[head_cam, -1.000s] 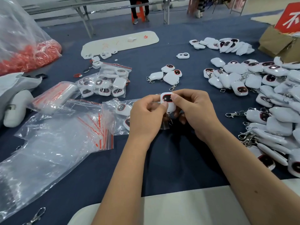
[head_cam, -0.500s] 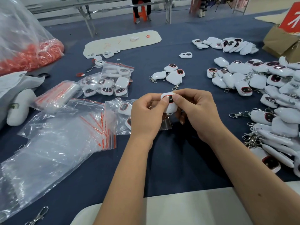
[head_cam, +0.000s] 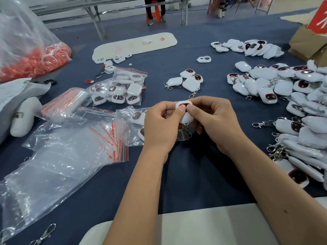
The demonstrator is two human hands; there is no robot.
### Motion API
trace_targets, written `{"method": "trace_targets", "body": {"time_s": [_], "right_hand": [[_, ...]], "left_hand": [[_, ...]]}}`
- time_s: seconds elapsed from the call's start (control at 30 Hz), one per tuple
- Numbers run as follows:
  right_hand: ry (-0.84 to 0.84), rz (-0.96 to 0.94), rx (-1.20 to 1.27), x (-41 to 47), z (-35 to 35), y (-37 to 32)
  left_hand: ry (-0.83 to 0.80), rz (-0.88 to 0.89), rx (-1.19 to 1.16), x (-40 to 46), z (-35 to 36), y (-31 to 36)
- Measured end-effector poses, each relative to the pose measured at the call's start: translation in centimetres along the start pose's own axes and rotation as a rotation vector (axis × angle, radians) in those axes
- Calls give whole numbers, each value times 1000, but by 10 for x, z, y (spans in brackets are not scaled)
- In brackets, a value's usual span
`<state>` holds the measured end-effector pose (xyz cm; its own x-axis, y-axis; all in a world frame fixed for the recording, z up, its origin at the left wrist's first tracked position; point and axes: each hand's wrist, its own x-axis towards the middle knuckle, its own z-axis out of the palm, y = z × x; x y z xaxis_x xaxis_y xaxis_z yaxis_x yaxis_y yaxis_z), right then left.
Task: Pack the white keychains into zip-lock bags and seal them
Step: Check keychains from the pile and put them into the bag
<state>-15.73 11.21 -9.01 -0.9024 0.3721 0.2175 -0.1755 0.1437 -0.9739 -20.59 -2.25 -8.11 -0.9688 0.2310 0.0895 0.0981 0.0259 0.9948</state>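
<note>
**Q:** what've your hands got right now?

**Me:** Both on one white keychain [head_cam: 185, 113], mid-table [head_cam: 177, 183]. My left hand [head_cam: 161, 127] pinches it with the thumb on its dark window, my right hand [head_cam: 215, 121] grips the other side. Its clip [head_cam: 186, 132] dangles over a part-filled zip-lock bag [head_cam: 131, 124].

**Q:** and the rest?

**Me:** Loose keychains [head_cam: 292, 103] heaped along the table's right edge, empty bags [head_cam: 70, 147] toward the left.

Zip-lock bag [head_cam: 134, 124] partly behind left hand [head_cam: 160, 126]
</note>
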Motion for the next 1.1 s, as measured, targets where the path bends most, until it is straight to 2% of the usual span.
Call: {"method": "trace_targets", "body": {"time_s": [0.17, 0.63, 0.87, 1.1], "right_hand": [[49, -36, -46, -1, 4, 1], [21, -15, -48, -1, 3, -3], [-97, -26, -114, -1, 4, 2], [-93, -5, 7, 2, -2, 2]], "left_hand": [[-31, -11, -18, 2, 0, -3], [-31, -22, -37, 2, -3, -2], [55, 35, -88, 4, -5, -3], [-1, 70, -103, 4, -4, -4]]}}
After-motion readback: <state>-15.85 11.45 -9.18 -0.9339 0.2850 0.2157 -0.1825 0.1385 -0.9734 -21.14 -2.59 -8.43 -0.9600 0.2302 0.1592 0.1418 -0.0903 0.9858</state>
